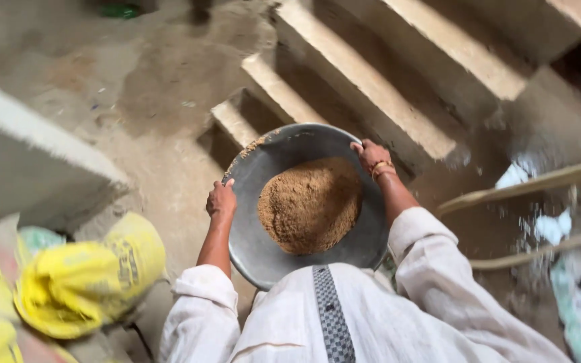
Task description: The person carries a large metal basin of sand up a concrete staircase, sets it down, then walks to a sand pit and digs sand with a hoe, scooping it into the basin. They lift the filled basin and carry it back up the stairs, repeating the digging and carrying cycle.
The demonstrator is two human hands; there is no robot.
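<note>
Round metal pan (263, 249), dull grey, shallow and smooth-walled, held out in front of my chest. It carries a heap of brown sand (311, 205), coarse and granular, mounded right of centre; a thin crust of the same grit clings to the upper-left rim.

My left hand (221, 200) is closed over the left rim, fingers curled under the edge and out of sight. My right hand (371, 156) is closed on the far right rim, thumb over the lip; bangles (382, 168), gold-coloured, sit at that wrist. Both arms come out of rolled white sleeves (200, 296), soft woven cloth, with a grey checked placket (331, 316) down the middle of the shirt.

Beyond the pan: concrete steps (371, 74), rough-cast, pale on the treads, dark in the risers. The floor (163, 101) is bare cement, dusty, with a darker damp-looking patch. Lower left: yellow woven sacks (79, 286), crumpled and bulging, beside a grey concrete slab (28, 161). Right: two pale wooden poles (526, 185), near-parallel, lying over blurred white and green litter.
</note>
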